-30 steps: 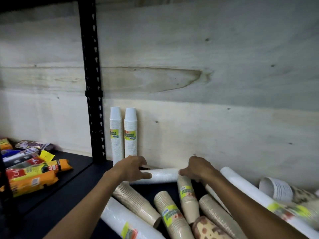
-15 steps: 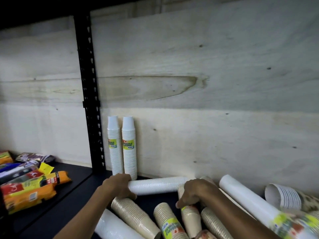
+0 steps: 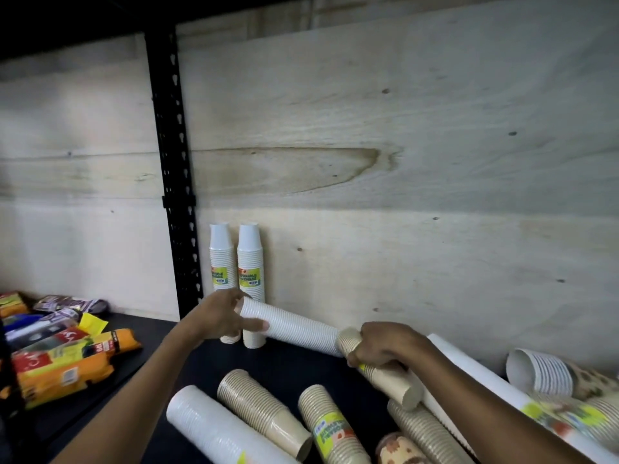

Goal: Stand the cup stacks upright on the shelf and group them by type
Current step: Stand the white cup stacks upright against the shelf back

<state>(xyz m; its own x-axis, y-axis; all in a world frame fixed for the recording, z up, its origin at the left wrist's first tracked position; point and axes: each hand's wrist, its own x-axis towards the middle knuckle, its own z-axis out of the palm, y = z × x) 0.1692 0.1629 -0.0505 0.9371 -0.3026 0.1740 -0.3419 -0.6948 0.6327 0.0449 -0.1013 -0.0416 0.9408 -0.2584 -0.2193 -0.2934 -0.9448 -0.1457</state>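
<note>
White cup stack [image 3: 294,329] is hanging tilted above the black shelf [image 3: 288,366], the left hand [image 3: 221,318] gripping one end, while the right hand [image 3: 385,346] is clutching a tan cup stack [image 3: 388,380]

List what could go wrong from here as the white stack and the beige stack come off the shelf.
1. The left hand holds only the end of the long white stack, which hangs tilted; it might sag or come apart.
2. That end is right in front of the two upright white stacks; a swing could topple them.
3. The right hand grips the beige stack above loose lying stacks; these may roll.
</note>
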